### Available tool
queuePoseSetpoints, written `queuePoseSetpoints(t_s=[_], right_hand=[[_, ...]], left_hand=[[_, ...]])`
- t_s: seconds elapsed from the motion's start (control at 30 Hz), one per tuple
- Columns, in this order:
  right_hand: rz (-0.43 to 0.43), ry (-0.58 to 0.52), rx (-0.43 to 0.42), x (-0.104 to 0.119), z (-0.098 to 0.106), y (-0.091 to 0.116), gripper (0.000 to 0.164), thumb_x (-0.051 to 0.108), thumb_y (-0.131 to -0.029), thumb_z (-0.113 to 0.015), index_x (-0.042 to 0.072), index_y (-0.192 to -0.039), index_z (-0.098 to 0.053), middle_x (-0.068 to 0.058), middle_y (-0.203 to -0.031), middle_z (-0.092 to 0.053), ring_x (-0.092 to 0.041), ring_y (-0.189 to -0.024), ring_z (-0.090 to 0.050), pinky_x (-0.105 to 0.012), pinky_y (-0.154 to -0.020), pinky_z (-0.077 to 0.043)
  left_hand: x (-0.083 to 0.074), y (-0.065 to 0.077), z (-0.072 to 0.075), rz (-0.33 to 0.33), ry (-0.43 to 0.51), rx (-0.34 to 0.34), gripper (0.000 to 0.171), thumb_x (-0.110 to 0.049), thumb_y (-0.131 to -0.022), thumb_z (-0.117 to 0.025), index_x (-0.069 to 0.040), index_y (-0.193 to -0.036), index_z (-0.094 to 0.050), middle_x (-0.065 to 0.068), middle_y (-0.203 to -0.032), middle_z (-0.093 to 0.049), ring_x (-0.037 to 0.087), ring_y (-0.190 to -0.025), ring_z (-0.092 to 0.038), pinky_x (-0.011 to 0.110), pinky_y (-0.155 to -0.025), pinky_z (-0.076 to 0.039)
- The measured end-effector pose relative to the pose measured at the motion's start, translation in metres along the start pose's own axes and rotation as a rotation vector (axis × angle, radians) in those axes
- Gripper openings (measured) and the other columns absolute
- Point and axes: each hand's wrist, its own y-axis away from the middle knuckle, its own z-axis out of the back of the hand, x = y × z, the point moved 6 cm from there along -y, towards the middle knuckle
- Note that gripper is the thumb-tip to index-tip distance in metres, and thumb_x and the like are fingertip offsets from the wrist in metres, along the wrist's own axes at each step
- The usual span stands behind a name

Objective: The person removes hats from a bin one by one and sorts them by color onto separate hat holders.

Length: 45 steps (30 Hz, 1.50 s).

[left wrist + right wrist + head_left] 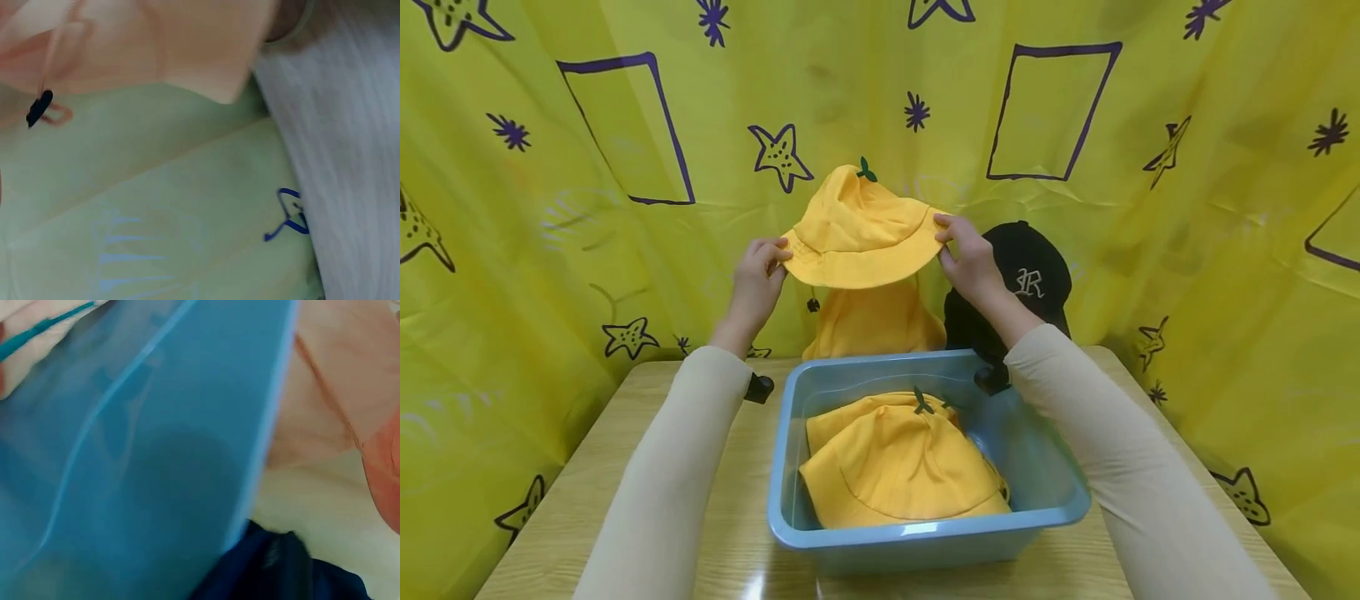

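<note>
A yellow brimmed hat with a small green leaf on its crown is held up above the far edge of a blue plastic bin. My left hand pinches the left end of its brim, and my right hand pinches the right end. Yellow cloth shows below the brim, behind the bin; whether it belongs to this hat I cannot tell. A black cord stopper dangles on a cord in the left wrist view. Inside the bin lie yellow hats, overlapping, with green leaves.
A black cap with a white letter stands behind the bin at the right, partly hidden by my right arm. The wooden table ends at a yellow curtain with purple drawings, which encloses the back and sides.
</note>
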Motion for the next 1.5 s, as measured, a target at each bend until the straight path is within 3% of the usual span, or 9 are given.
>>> queuePoseSetpoints(t_s=[0.17,0.37,0.63,0.73,0.9,1.03,1.17,1.37,1.5], right_hand=[[-0.001,0.034,0.095,-0.001,-0.003,0.006,0.009,-0.009,-0.084,-0.061,-0.008,-0.091,-0.056,-0.022,-0.115,-0.063,-0.035,-0.109,-0.059,-0.042,-0.089,-0.051],[-0.044,0.078,0.377,0.000,-0.010,0.014,0.011,-0.002,-0.089,-0.059,-0.006,-0.098,-0.057,-0.022,-0.113,-0.062,-0.034,-0.102,-0.061,-0.041,-0.086,-0.052],[0.266,0.208,0.472,0.020,-0.004,0.036,0.016,0.000,-0.080,-0.065,0.006,-0.074,-0.051,-0.006,-0.067,-0.052,-0.020,-0.056,-0.046,-0.031,-0.047,-0.043],[0.286,0.236,0.535,0.024,-0.010,0.042,0.025,0.002,-0.080,-0.064,0.010,-0.069,-0.044,-0.001,-0.062,-0.040,-0.017,-0.054,-0.039,-0.028,-0.045,-0.035],[0.128,0.143,0.756,0.027,-0.023,0.051,0.026,0.000,-0.080,-0.063,0.012,-0.069,-0.043,0.001,-0.061,-0.036,-0.016,-0.054,-0.038,-0.026,-0.050,-0.030],[0.047,0.100,0.868,0.028,-0.031,0.055,0.023,0.000,-0.081,-0.064,0.012,-0.071,-0.047,0.001,-0.062,-0.041,-0.016,-0.055,-0.041,-0.026,-0.051,-0.032],[0.083,0.147,0.805,0.029,-0.028,0.052,0.021,0.003,-0.083,-0.063,0.012,-0.073,-0.046,0.001,-0.061,-0.041,-0.017,-0.053,-0.042,-0.027,-0.049,-0.033],[0.167,0.186,0.464,0.035,-0.009,0.036,0.008,0.005,-0.085,-0.060,0.005,-0.085,-0.053,-0.004,-0.058,-0.047,-0.020,-0.046,-0.043,-0.031,-0.043,-0.039],[0.009,0.160,0.494,0.034,-0.016,0.028,0.010,0.007,-0.091,-0.052,0.001,-0.099,-0.048,-0.007,-0.061,-0.047,-0.022,-0.047,-0.044,-0.031,-0.043,-0.039]], left_hand=[[0.002,0.013,-0.005,-0.042,-0.022,0.081,0.007,0.007,-0.087,-0.061,0.009,-0.094,-0.062,0.024,-0.108,-0.058,0.037,-0.107,-0.058,0.042,-0.086,-0.052],[0.007,0.031,-0.008,-0.081,-0.022,0.156,0.010,0.011,-0.083,-0.063,0.010,-0.093,-0.063,0.023,-0.102,-0.059,0.038,-0.103,-0.060,0.042,-0.084,-0.053],[0.001,0.057,-0.012,-0.170,-0.048,0.244,0.013,0.010,-0.082,-0.064,0.007,-0.094,-0.061,0.021,-0.105,-0.061,0.036,-0.104,-0.061,0.040,-0.084,-0.053],[0.006,0.062,-0.015,-0.091,-0.056,0.272,0.013,0.010,-0.084,-0.062,0.008,-0.097,-0.061,0.025,-0.119,-0.058,0.039,-0.112,-0.056,0.042,-0.088,-0.052],[0.020,0.071,-0.024,0.118,-0.043,0.392,0.034,0.007,-0.090,-0.055,0.012,-0.124,-0.050,0.027,-0.124,-0.057,0.041,-0.114,-0.055,0.046,-0.091,-0.050],[0.024,0.076,-0.030,0.177,-0.036,0.491,0.038,0.005,-0.094,-0.049,0.012,-0.131,-0.043,0.026,-0.125,-0.056,0.042,-0.116,-0.054,0.048,-0.094,-0.047],[0.023,0.073,-0.027,0.203,0.014,0.471,0.025,0.003,-0.097,-0.045,0.009,-0.121,-0.046,0.028,-0.139,-0.044,0.042,-0.125,-0.046,0.049,-0.099,-0.043],[0.015,0.057,-0.003,0.068,0.048,0.227,0.013,0.004,-0.096,-0.047,0.009,-0.107,-0.047,0.032,-0.132,-0.048,0.042,-0.122,-0.049,0.049,-0.095,-0.045],[0.022,0.054,-0.001,0.118,-0.005,0.227,0.015,0.001,-0.098,-0.044,0.010,-0.110,-0.044,0.031,-0.133,-0.048,0.042,-0.122,-0.049,0.048,-0.095,-0.046]])
